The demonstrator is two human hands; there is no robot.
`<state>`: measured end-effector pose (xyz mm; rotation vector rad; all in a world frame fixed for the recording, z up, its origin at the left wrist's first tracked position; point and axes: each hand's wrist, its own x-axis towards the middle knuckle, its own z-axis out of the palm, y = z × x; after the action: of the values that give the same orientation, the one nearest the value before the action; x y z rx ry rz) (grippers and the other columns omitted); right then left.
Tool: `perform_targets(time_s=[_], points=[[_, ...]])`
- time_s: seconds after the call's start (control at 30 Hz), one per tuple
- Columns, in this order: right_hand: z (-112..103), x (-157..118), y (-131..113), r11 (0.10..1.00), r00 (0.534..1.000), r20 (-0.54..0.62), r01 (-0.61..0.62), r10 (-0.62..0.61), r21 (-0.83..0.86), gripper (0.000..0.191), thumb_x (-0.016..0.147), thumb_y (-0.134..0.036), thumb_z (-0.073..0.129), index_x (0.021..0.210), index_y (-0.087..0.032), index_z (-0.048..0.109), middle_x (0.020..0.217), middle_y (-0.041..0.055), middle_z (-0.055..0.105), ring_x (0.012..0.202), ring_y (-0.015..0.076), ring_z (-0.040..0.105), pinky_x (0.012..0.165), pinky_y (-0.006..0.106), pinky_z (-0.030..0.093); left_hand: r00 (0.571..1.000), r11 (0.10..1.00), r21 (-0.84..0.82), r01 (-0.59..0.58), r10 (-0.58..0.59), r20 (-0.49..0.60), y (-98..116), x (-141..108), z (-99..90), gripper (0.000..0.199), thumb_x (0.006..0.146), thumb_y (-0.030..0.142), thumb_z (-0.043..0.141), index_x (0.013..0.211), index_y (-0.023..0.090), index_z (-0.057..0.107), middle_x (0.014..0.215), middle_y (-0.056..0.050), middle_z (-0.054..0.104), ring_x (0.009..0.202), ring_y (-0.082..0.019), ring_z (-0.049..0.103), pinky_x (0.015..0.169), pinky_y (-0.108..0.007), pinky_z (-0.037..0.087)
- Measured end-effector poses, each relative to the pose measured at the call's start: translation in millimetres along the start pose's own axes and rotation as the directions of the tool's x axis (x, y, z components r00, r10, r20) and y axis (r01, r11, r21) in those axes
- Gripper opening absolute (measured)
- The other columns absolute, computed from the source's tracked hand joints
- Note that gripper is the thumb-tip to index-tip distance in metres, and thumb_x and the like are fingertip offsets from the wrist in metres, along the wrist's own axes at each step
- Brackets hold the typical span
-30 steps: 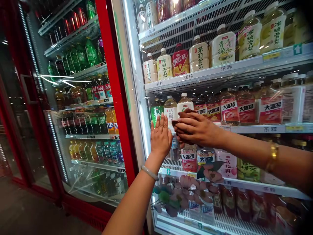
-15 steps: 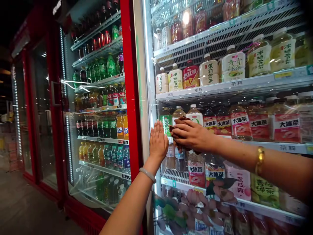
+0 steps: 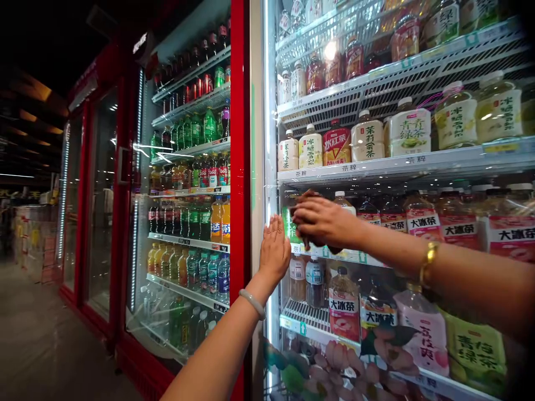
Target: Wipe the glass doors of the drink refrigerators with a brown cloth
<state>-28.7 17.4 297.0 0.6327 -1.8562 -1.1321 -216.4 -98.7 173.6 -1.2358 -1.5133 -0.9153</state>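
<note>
My left hand [image 3: 275, 250] lies flat near the left edge of the glass door [image 3: 273, 189], fingers stretched out and pointing up. A pale bangle circles that wrist. Just to its right, my right hand [image 3: 321, 220] presses a crumpled brown cloth [image 3: 309, 194] against the glass, its fingers closed over it. A gold bracelet [image 3: 429, 262] is on the right forearm. Behind the glass, a green-labelled bottle [image 3: 288, 224] is partly hidden by the hands and cloth.
Shelves of bottled tea [image 3: 409, 133] fill the lit cooler behind the glass. A flower decal [image 3: 346, 359] decorates the lower door. On the left, a red-framed cooler [image 3: 239, 167] holds rows of drinks, with more red cabinets [image 3: 77, 267] beyond and floor [image 3: 37, 340] alongside.
The camera view has shifted, so the coolers appear further right and slightly lower. My right hand still holds the cloth at the glass, slightly moved; my left hand remains flat near the door edge.
</note>
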Motion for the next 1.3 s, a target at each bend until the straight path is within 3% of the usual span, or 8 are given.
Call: perform_targets(time_s=[0.2,0.33,0.47,0.67,0.83,1.03,1.13,1.3], points=[[-3.5,29.4,73.9,0.860,0.863,-0.258,-0.482,0.433,-0.167,0.020,0.093,-0.032,0.064,0.107,-0.025,0.078,0.122,0.0117,0.067,0.118,0.0319,0.056,0.113,0.056,0.045,0.999,0.999,-0.016,-0.031,0.030,-0.033,15.7,82.7,-5.1,0.066,0.105,0.021,0.031,0.169,0.016,0.017,0.176,-0.012,0.022,0.164,-0.022,0.011,0.135,-0.051,0.019],[-1.6,30.7,48.3,0.927,0.939,-0.134,-0.337,0.317,-0.168,0.024,0.094,-0.024,0.060,0.113,-0.021,0.076,0.128,0.0123,0.068,0.121,0.0304,0.056,0.107,0.050,0.047,0.994,0.996,-0.054,0.066,-0.071,-0.085,29.8,112.4,-10.0,0.067,0.102,0.018,0.030,0.168,0.013,0.019,0.175,-0.013,0.024,0.164,-0.022,0.013,0.135,-0.050,0.019],[-23.9,-4.0,56.6,0.976,0.985,-0.026,-0.173,0.172,-0.132,0.026,0.096,-0.029,0.061,0.117,-0.023,0.074,0.131,0.0100,0.068,0.120,0.0281,0.057,0.101,0.046,0.047,0.996,0.996,-0.038,-0.085,0.086,0.028,37.3,101.7,-11.6,0.066,0.103,0.023,0.034,0.167,0.013,0.022,0.176,-0.012,0.024,0.165,-0.021,0.013,0.136,-0.048,0.017],[-39.3,-12.7,87.1,0.826,0.831,-0.290,-0.534,0.475,-0.178,0.021,0.091,-0.031,0.065,0.106,-0.022,0.077,0.122,0.0134,0.068,0.114,0.0318,0.057,0.101,0.052,0.049,0.998,0.999,-0.028,-0.033,0.031,-0.046,71.2,140.0,-3.0,0.067,0.101,0.021,0.035,0.167,0.012,0.025,0.175,-0.012,0.026,0.164,-0.022,0.017,0.136,-0.048,0.017],[-62.4,-48.3,86.7,0.943,0.967,-0.077,-0.255,0.244,-0.216,0.022,0.097,-0.032,0.061,0.113,-0.025,0.075,0.128,0.0071,0.069,0.121,0.0269,0.057,0.105,0.045,0.049,0.994,0.994,-0.047,-0.103,0.100,-0.052,102.9,156.2,4.5,0.068,0.099,0.020,0.037,0.166,0.014,0.029,0.174,-0.010,0.031,0.164,-0.022,0.022,0.136,-0.049,0.014],[-83.0,-75.0,105.8,0.772,0.803,-0.307,-0.586,0.512,-0.246,0.023,0.094,-0.035,0.063,0.111,-0.025,0.076,0.128,0.0126,0.065,0.120,0.0325,0.055,0.107,0.053,0.047,0.990,0.997,-0.080,-0.005,-0.006,-0.143,137.3,163.3,19.0,0.070,0.097,0.019,0.038,0.166,0.017,0.029,0.174,-0.010,0.030,0.164,-0.027,0.021,0.135,-0.058,0.009],[-82.5,-80.4,87.2,0.842,0.871,-0.203,-0.487,0.448,-0.232,0.025,0.098,-0.034,0.059,0.115,-0.026,0.076,0.132,0.0110,0.066,0.128,0.0306,0.052,0.117,0.052,0.043,0.987,0.995,-0.101,0.018,-0.034,-0.155,154.7,169.4,21.1,0.070,0.097,0.020,0.041,0.166,0.018,0.029,0.174,-0.010,0.031,0.164,-0.027,0.021,0.135,-0.058,0.009],[-120.6,-139.4,82.6,0.969,0.984,-0.039,-0.175,0.171,-0.177,0.032,0.099,-0.038,0.061,0.126,-0.027,0.072,0.139,0.0077,0.065,0.133,0.0276,0.052,0.117,0.050,0.045,0.974,0.976,-0.030,-0.215,0.212,-0.083,174.1,164.0,22.9,0.070,0.097,0.019,0.039,0.166,0.013,0.029,0.175,-0.012,0.027,0.164,-0.025,0.019,0.136,-0.054,0.012]])
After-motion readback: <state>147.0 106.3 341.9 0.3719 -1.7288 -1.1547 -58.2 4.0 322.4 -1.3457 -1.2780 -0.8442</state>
